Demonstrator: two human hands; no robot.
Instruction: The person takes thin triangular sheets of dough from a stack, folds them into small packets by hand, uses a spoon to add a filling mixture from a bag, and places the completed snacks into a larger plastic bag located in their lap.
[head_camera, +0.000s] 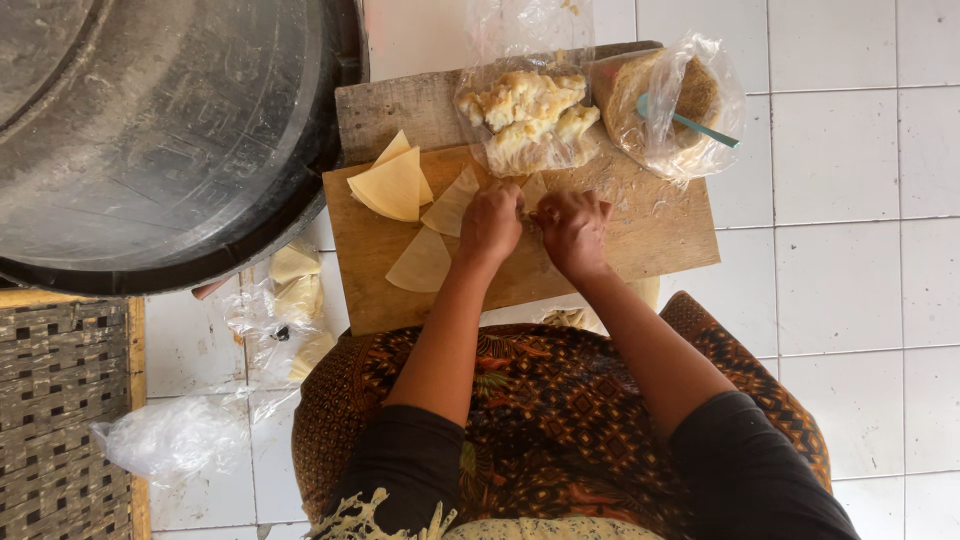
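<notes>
White floor tiles surround the wooden board (660, 235), where both hands' fingers (522, 205) pinch a pale wrapper (535, 188), its tip pointing away.

Soft, even daylight fills the scene, bright on the white floor tiles (850, 250). Shadows stay faint. The clear plastic bags (530, 110) catch mild glare. Focus is sharp, with slight bending at the edges.

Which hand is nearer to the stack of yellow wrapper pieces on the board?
Left. The left hand sits just right of the stack of yellow wrapper pieces; the right hand is farther right, beyond it.
</notes>
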